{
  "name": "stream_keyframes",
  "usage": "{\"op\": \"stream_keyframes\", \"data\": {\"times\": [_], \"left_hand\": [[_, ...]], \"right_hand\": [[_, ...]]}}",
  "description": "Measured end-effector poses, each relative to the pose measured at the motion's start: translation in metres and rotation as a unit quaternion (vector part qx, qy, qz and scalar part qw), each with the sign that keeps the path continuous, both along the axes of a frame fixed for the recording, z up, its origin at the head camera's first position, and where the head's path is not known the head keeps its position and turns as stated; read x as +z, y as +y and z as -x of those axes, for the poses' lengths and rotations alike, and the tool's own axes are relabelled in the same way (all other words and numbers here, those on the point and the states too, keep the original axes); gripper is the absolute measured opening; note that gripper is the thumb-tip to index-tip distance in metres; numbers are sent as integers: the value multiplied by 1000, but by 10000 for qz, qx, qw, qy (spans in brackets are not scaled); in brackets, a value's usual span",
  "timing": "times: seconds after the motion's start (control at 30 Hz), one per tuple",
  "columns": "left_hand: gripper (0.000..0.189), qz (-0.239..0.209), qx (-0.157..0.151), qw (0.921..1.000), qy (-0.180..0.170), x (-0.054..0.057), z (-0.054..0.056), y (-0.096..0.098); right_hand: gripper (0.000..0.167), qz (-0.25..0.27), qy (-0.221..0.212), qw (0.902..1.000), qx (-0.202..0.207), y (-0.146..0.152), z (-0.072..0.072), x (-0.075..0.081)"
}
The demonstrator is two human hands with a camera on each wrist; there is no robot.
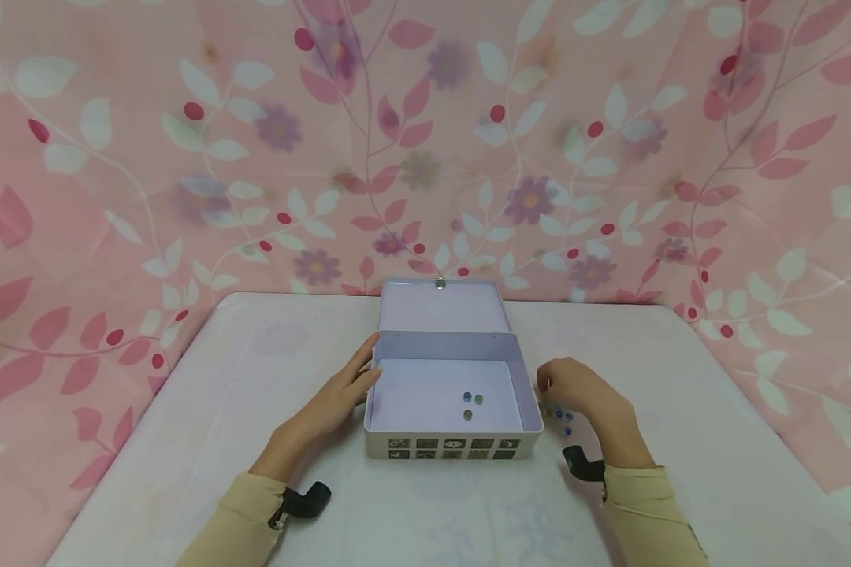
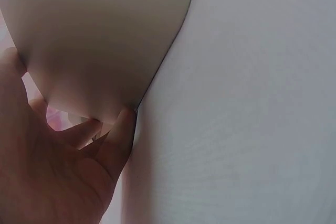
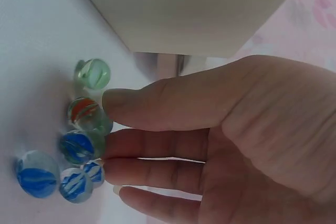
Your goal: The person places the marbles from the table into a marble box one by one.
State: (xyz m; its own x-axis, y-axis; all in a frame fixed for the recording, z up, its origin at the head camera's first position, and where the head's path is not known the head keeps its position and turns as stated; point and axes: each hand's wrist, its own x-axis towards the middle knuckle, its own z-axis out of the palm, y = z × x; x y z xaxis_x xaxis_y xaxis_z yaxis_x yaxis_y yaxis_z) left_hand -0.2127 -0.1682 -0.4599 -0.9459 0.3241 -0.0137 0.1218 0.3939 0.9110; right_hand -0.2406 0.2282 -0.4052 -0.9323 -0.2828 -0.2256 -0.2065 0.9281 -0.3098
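Note:
An open tin box (image 1: 454,446) with a pale lilac inside stands on the table, its lid (image 1: 443,307) tipped back. Inside it lie a blue marble (image 1: 467,397), a green marble (image 1: 478,399) and a brownish marble (image 1: 468,415). My left hand (image 1: 336,398) rests against the box's left wall, fingers and thumb touching it. Beside the right wall, my right hand (image 1: 583,390) reaches down to several glass marbles. Its thumb and fingertips are at a red-streaked marble (image 3: 84,113) and a blue-streaked marble (image 3: 77,147), apart from each other. A green-streaked marble (image 3: 94,74) lies nearer the box.
The white-covered table (image 1: 284,339) runs back to a pink floral cloth (image 1: 425,157) hanging behind. A blue-streaked marble (image 3: 38,174) lies at the outer edge of the group. Black wrist cameras sit by both sleeves.

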Motion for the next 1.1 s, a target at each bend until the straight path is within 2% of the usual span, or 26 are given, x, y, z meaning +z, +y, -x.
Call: {"op": "stream_keyframes", "data": {"times": [0.83,1.1], "left_hand": [[65,-8,17,10000,23,1,-2,0],[63,-66,21,10000,-35,0,-2,0]], "right_hand": [[10,41,58,10000,-16,-2,-1,-3],[14,-101,564,9978,318,-2,-1,6]]}}
